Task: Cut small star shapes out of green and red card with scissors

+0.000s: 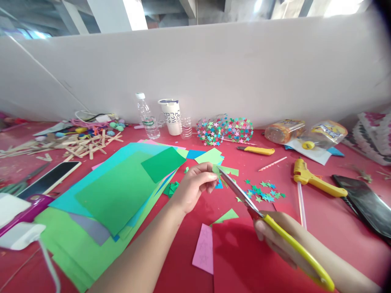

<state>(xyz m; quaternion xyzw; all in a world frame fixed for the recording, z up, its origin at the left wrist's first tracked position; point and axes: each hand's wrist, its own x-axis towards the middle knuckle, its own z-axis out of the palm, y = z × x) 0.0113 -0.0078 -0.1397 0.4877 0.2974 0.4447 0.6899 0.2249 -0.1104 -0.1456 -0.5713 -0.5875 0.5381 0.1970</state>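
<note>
My left hand (195, 185) pinches a small piece of light green paper (216, 171) over the middle of the red table. Yellow-handled scissors (238, 190) are in my right hand (275, 236), their blades pointing at that paper and their tips touching or just beside it. The blades look nearly closed. Small paper stars (264, 191) in green and blue lie scattered just beyond the scissors. Below my hands are a red sheet (241, 260) and a pink paper strip (203, 248) with stars drawn on it. Light green scraps (226, 216) lie close by.
Stacked green and blue sheets (119, 191) spread across the left. At the back stand a water bottle (148, 118), a paper cup (171, 118) and star-covered clear shapes (224, 129). A yellow utility knife (256, 150), a glue gun (317, 179) and a dark phone (365, 207) lie rightward.
</note>
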